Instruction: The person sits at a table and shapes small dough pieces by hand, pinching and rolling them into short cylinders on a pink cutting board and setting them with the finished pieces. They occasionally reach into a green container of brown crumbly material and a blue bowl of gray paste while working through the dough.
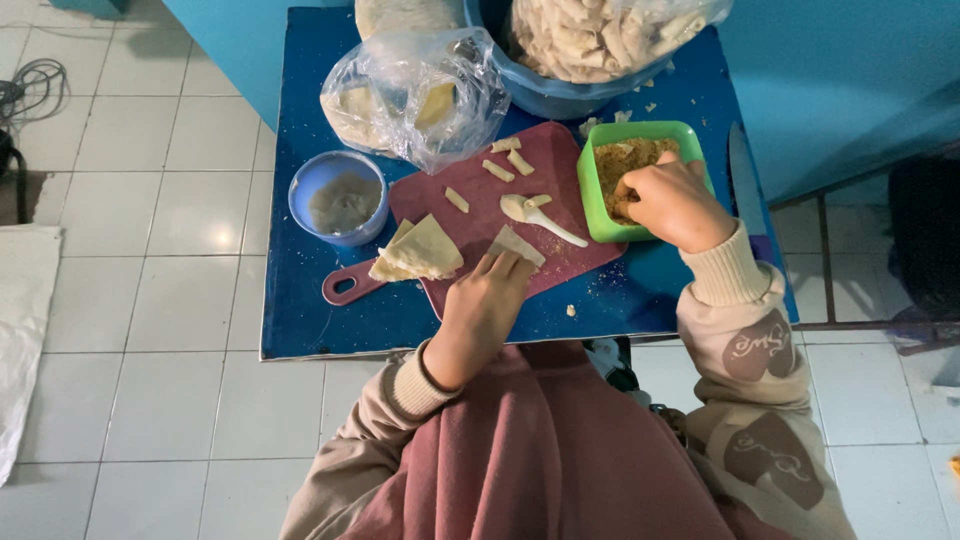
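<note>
Table (300,320), blue, is crowded along its far edge by a tub (560,95) and bag (415,95). Board (560,190) lies mid-table. Right hand (668,200) digs fingers into the green box (590,190) near the right edge. Left hand (490,295) lies flat on a wrapper (518,243) near the front edge.

I see a home kitchen corner: a small blue-topped table (300,310) on white floor tiles (180,200) against a turquoise wall (850,70), crowded with a maroon plastic cutting board (560,160) and a blue tub of rolled pastries (590,45)
</note>
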